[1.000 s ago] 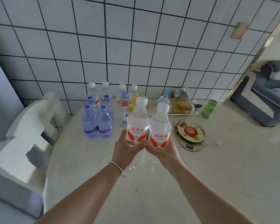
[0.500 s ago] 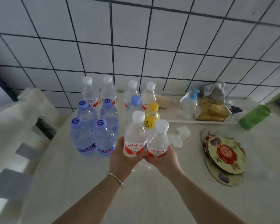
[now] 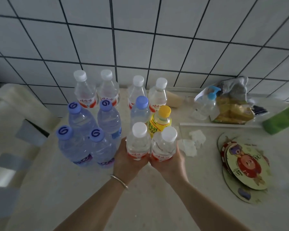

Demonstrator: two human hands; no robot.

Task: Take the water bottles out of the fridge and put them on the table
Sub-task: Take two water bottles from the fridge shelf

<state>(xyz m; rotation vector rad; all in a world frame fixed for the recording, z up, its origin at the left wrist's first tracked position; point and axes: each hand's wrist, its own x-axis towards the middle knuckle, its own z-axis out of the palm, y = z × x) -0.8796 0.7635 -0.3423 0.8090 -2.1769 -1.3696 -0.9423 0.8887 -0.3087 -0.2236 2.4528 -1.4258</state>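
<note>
My left hand (image 3: 127, 162) grips a clear white-capped water bottle with a red label (image 3: 138, 142). Right beside it, my right hand (image 3: 169, 164) grips a second one (image 3: 164, 145). Both bottles are upright, side by side, just in front of a yellow-capped drink bottle (image 3: 160, 121) and a blue-capped bottle (image 3: 140, 110) on the pale table (image 3: 148, 205). Whether their bases touch the table is hidden by my hands. Several more white-capped bottles (image 3: 85, 92) stand by the tiled wall, and several purple-capped bottles (image 3: 77, 145) stand at the left.
A stack of round cartoon coasters (image 3: 245, 165) lies at the right. A tray edge (image 3: 220, 125), crumpled tissue (image 3: 195, 140), a pump bottle (image 3: 205, 105), a snack bag (image 3: 232, 110) and a green object (image 3: 282, 119) sit at the back right. A white chair (image 3: 12, 124) stands left of the table.
Both hands carried the two bottles forward and lower, close behind the yellow-capped bottle. The view has moved nearer to the table and wall.
</note>
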